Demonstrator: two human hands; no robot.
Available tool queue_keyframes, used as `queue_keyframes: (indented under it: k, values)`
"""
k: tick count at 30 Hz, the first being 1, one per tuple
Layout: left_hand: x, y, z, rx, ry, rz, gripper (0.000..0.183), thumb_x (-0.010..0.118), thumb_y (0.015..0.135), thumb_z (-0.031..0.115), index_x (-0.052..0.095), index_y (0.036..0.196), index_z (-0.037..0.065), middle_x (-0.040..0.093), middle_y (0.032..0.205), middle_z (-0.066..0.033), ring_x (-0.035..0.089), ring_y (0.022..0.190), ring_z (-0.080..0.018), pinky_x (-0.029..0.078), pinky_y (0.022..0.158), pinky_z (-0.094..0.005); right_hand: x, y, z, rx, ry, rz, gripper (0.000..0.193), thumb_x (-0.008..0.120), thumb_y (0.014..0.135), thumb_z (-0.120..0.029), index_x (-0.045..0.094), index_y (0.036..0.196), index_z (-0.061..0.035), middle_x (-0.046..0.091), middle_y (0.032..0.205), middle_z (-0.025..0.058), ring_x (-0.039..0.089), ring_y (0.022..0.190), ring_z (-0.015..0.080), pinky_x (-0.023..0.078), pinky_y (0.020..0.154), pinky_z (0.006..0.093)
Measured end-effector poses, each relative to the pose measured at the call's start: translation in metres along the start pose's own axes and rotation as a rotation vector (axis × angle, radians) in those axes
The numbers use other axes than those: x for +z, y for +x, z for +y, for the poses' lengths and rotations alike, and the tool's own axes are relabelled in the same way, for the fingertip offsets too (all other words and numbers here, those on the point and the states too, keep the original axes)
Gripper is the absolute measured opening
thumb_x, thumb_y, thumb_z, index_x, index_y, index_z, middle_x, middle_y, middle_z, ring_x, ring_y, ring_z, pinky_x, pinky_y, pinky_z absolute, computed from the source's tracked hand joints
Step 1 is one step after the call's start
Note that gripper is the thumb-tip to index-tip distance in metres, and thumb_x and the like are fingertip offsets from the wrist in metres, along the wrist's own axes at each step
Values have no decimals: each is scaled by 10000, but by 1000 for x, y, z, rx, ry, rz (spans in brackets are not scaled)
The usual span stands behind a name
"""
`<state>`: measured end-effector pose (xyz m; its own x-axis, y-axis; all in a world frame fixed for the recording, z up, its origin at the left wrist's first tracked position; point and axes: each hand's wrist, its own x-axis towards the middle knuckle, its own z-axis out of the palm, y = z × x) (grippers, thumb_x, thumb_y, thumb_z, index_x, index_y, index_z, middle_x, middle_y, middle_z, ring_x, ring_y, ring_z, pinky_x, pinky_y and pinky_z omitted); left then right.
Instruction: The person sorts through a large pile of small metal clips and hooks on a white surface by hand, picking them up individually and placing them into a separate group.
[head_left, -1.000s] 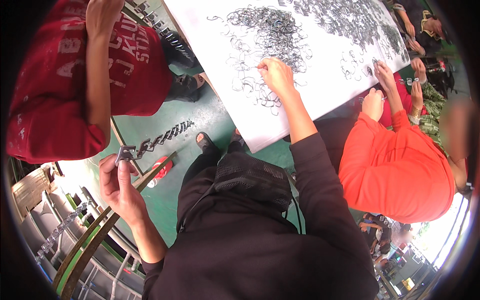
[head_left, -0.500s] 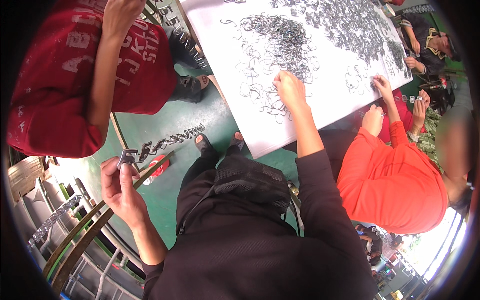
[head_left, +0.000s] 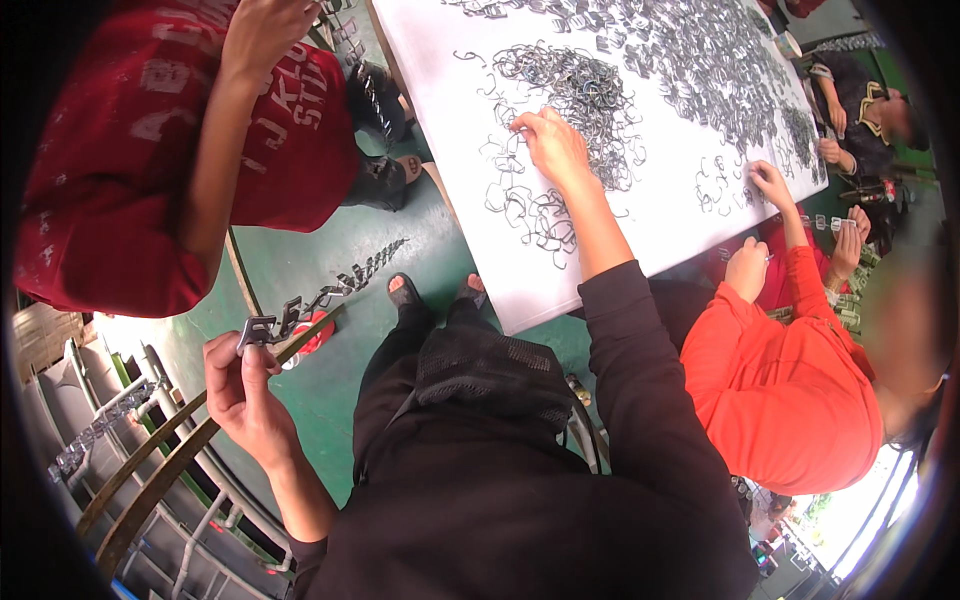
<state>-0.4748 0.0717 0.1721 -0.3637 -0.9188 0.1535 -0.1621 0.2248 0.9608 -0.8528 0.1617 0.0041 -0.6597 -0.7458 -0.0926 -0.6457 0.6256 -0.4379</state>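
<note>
My left hand (head_left: 255, 400), out at the left over the floor, pinches the end of a chain of metal buckles (head_left: 342, 288) between thumb and fingers. The flat, dark grey frames hang one after another away from me. My right hand (head_left: 557, 148) is above the white table (head_left: 505, 285), at the left side of a heap of bent wire hooks (head_left: 590, 85). Its fingertips are drawn together among loose hooks (head_left: 540, 215); what lies between them is hidden. Farther back and to the right spreads a large layer of small dark metal pieces (head_left: 700, 75).
On the left stands a person in a dark red top (head_left: 130, 180), one arm raised. To my right a person in an orange top (head_left: 780, 385) reaches over the table, with others beyond. White pipe racks (head_left: 190, 470) and a wooden rail (head_left: 165, 470) are at lower left.
My right hand has moved left and farther away across the loose hooks. My left hand still holds the chain, slightly lower in view. The view has shifted a little.
</note>
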Motion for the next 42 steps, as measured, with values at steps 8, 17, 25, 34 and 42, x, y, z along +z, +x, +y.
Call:
queue_keyframes:
  k: [8, 17, 25, 34, 42]
  values:
    - [0, -1, -1, 14, -5, 44, 90, 552, 878, 29, 558, 942, -34, 507, 926, -86, 496, 677, -114, 404, 585, -239, 7, 13, 9, -89, -70, -39, 201, 549, 812, -74, 682, 868, -214, 570, 902, 63, 606, 851, 261, 477, 754, 400]
    - [4, -3, 2, 14, 12, 85, 85, 557, 875, 26, 559, 940, -29, 503, 918, -78, 479, 667, -114, 397, 591, -237, -5, 42, 7, 60, 70, -14, 105, 606, 816, -179, 664, 891, -135, 605, 969, 66, 607, 913, 270, 477, 797, 405]
    - [6, -7, 5, 16, 35, 126, 83, 560, 872, 28, 563, 934, -27, 507, 910, -74, 477, 674, -113, 399, 593, -237, -7, 61, -2, 54, -91, -203, 166, 638, 815, -230, 660, 902, -90, 637, 1004, 120, 619, 948, 287, 474, 832, 420]
    - [13, -12, 3, -1, 18, 160, 85, 556, 875, 29, 572, 939, -24, 518, 916, -77, 482, 691, -113, 402, 589, -234, -31, 45, 25, 106, 19, -163, 157, 602, 800, -165, 715, 908, -189, 688, 932, 68, 637, 917, 243, 482, 818, 368]
    - [10, -13, -2, -2, 21, 161, 84, 547, 889, 43, 574, 937, -20, 526, 919, -80, 480, 685, -109, 400, 585, -237, -47, 10, 75, 322, -31, -75, 181, 576, 816, -129, 720, 923, -154, 684, 918, 117, 642, 881, 265, 484, 801, 367]
